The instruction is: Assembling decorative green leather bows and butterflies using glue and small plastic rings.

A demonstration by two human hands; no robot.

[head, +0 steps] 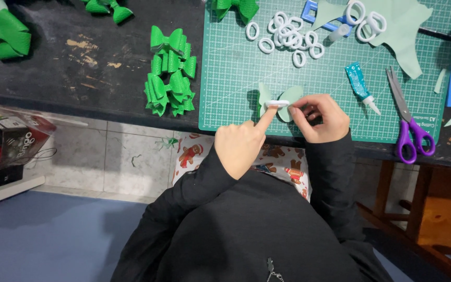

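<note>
Pressing down with my left hand [240, 142], I hold my forefinger tip on the white band [277, 103] that crosses the middle of the pale green bow [280, 102]. The bow lies near the front edge of the green cutting mat [230, 68], just left of my right hand [318, 117], whose fingers pinch narrowly on the band's right end and the bow's right wing. White rings [288, 36] are heaped toward the mat's back edge. A glue tube [360, 84] and purple-handled scissors [408, 122] lie to the right. Bright green bows [170, 73] are stacked on the dark worktop beside the mat's left edge.
</note>
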